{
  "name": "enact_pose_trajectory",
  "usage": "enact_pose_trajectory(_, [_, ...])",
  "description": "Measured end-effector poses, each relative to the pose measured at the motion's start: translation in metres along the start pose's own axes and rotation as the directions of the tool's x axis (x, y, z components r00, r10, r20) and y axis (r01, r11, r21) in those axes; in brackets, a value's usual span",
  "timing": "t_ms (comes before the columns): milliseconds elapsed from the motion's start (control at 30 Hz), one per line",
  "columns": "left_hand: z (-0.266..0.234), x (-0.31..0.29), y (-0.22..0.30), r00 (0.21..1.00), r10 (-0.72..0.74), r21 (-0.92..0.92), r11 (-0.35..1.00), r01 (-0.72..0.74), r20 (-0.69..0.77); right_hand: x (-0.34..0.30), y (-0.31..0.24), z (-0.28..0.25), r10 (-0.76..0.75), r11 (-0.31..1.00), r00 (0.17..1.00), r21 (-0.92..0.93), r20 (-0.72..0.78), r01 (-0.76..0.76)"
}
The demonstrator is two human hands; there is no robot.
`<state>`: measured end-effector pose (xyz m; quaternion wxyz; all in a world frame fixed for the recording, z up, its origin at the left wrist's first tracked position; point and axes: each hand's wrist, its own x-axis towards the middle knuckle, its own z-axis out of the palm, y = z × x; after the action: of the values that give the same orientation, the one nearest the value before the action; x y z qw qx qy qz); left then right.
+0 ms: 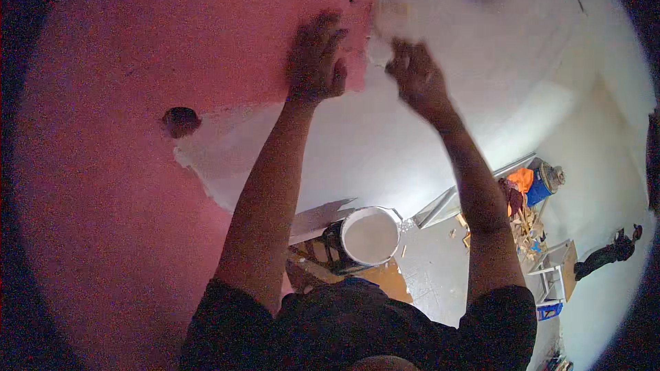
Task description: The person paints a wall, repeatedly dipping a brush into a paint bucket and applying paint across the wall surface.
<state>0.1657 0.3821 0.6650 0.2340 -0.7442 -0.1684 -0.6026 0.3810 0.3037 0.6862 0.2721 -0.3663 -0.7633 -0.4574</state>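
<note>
A: Where are the person's hands?

B: Both are raised against the wall. The left hand lies flat on the pink part of the wall, fingers spread apart and holding nothing, right at the edge where pink meets white.

A: And the right?

B: The right hand is curled together around something pale pressed to the white-coated area. The hand is blurred, so the tool itself cannot be made out; it looks like a small pad or scraper touching the wall just above the fingers.

A: What does the wall look like?

B: Pink on the left, white across the right and lower middle, with a ragged border between them. A dark round hole sits in the pink area, left of the left forearm.

A: Anything below?

B: A white bucket filled with white material stands beneath the arms, between them in the view, resting on a dark support. Farther right on the floor lie wood scraps, an orange cloth and a blue barrel. A small white stool stands near them, and another person in dark clothing is well apart at the far right.
</note>
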Motion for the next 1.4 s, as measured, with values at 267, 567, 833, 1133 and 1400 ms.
enact_pose_trajectory(267, [0.006, -0.011, -0.002, 1.000, 0.018, 0.000, 1.000, -0.018, -0.006, -0.153, -0.093, 0.038, -0.150, 0.840, 0.897, 0.531, 0.417, -0.106])
enact_pose_trajectory(567, [0.003, -0.007, -0.001, 0.998, 0.032, -0.138, 0.990, -0.038, -0.047, -0.010, 0.001, -0.009, -0.183, 0.844, 0.902, 0.534, 0.392, -0.061])
enact_pose_trajectory(833, [0.001, -0.016, -0.008, 0.998, 0.030, -0.066, 0.997, -0.034, -0.055, 0.062, 0.023, -0.066, 0.007, 0.985, 0.998, 0.170, -0.068, 0.004])
enact_pose_trajectory(1133, [0.006, -0.017, -0.007, 0.994, 0.056, -0.076, 0.995, -0.063, -0.091, -0.110, -0.086, 0.049, 0.113, 0.872, 0.959, 0.436, 0.258, -0.220])
enact_pose_trajectory(1400, [0.004, -0.013, -0.011, 0.998, 0.039, -0.059, 0.997, -0.041, -0.042, -0.121, -0.070, 0.043, -0.275, 0.860, 0.700, 0.494, 0.659, -0.128])
